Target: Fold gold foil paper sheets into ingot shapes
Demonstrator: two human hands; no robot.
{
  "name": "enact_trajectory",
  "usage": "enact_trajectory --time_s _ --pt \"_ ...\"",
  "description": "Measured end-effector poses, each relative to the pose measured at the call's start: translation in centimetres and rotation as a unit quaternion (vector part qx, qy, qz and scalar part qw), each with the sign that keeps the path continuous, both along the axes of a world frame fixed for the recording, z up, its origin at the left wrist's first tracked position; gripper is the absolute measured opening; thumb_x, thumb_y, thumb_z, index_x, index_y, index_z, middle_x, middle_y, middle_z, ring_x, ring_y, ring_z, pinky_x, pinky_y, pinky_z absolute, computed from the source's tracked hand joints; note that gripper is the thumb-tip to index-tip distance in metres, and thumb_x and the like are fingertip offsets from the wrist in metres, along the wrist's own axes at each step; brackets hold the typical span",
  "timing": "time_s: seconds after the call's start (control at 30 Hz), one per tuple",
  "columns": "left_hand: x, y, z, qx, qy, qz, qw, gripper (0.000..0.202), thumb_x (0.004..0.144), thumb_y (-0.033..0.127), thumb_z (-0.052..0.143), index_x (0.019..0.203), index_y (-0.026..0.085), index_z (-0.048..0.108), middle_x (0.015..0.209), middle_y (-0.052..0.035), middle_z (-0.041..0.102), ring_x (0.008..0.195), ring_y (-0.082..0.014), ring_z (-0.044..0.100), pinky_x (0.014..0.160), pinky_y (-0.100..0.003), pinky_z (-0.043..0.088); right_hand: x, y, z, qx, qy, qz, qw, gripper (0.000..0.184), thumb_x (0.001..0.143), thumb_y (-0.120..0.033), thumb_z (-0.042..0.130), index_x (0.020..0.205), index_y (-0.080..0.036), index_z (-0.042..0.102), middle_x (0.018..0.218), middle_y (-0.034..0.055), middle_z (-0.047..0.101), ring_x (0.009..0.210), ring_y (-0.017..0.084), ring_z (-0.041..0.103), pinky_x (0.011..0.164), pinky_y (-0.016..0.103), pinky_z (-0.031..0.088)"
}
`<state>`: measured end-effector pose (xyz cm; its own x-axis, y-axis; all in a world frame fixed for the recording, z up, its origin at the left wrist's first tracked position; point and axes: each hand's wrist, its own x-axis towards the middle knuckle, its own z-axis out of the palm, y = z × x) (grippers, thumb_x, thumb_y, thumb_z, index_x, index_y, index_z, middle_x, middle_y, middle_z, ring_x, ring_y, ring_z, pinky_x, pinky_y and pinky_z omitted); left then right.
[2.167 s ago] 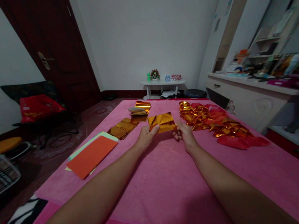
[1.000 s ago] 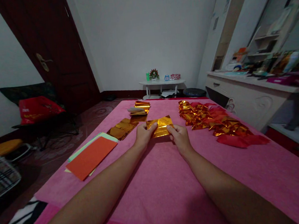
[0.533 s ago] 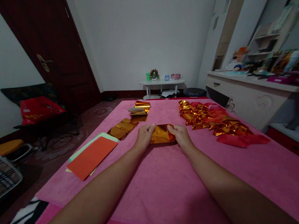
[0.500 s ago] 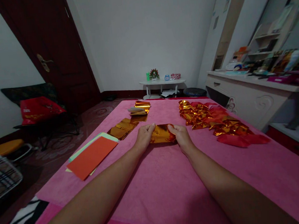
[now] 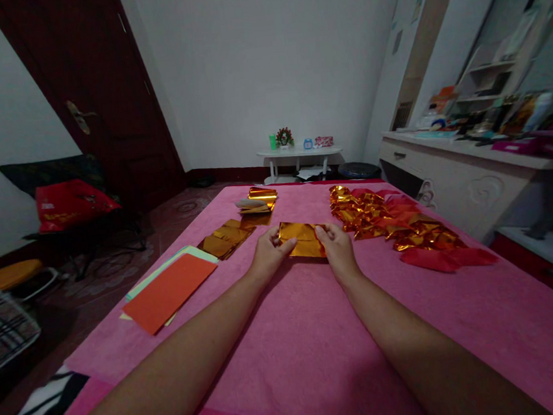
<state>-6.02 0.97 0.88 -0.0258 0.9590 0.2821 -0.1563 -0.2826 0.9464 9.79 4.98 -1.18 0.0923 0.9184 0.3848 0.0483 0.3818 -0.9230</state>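
A folded sheet of gold foil paper [image 5: 303, 239] is held between both hands over the pink blanket [image 5: 295, 356]. My left hand [image 5: 267, 257] pinches its left edge with thumb and fingers closed. The sheet's right edge is gripped by my right hand [image 5: 338, 250], fingers closed too. The sheet is lifted slightly and tilted toward me.
Flat gold foil sheets [image 5: 225, 238] and a folded gold piece [image 5: 257, 201] lie to the left and behind. Orange and pale green paper [image 5: 169, 289] lies farther left. A heap of crumpled gold and red foil [image 5: 396, 232] lies on the right. A dresser [image 5: 470, 182] stands right.
The open sheet was laid on the blanket, folded in half and pressed down by both hands. Now both hands have raised the folded sheet slightly.
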Motion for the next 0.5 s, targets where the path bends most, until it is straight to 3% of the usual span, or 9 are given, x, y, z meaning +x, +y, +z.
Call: enact_trajectory --time_s 0.1,0.17,0.33,0.5 --pt "0.0 0.2 -0.1 -0.006 -0.009 0.062 0.998 0.054 0.062 0.031 0.076 0.109 0.012 0.057 0.095 -0.0103 0.069 0.074 -0.0175 0.066 0.068 -0.029 0.053 0.2 0.2 0.0 0.018 -0.003 -0.044 0.999 0.035 0.069 -0.039 0.066 0.098 -0.020 0.061 0.084 0.0022 0.064 0.072 0.015 0.059 0.063 0.025 0.048" --pt "-0.1 0.2 -0.1 -0.015 -0.012 0.086 0.996 0.063 0.062 0.029 0.075 0.118 0.013 0.051 0.089 -0.0086 0.070 0.066 -0.0151 0.065 0.061 -0.026 0.052 0.2 0.1 0.1 0.016 -0.006 -0.035 0.999 0.036 0.068 -0.035 0.067 0.100 -0.020 0.061 0.087 0.0029 0.063 0.070 0.015 0.059 0.059 0.025 0.048" --pt "-0.3 -0.1 -0.1 0.000 0.033 0.087 0.996 0.071 0.067 0.028 0.071 0.130 0.016 0.041 0.067 0.0006 0.065 0.044 -0.0079 0.053 0.045 -0.018 0.043 0.1 -0.7 0.6 0.009 -0.012 0.011 1.000 0.026 0.067 -0.030 0.065 0.092 -0.021 0.065 0.089 0.0029 0.067 0.055 0.012 0.056 0.053 0.025 0.046" --pt "-0.2 -0.4 0.0 0.026 0.068 0.078 0.994 0.070 0.070 0.028 0.068 0.134 0.017 0.041 0.065 0.0012 0.063 0.045 -0.0090 0.053 0.045 -0.019 0.043 -0.1 -0.9 0.8 -0.012 0.003 0.013 1.000 0.026 0.067 -0.030 0.067 0.091 -0.020 0.065 0.075 0.0013 0.068 0.058 0.015 0.060 0.052 0.025 0.046"
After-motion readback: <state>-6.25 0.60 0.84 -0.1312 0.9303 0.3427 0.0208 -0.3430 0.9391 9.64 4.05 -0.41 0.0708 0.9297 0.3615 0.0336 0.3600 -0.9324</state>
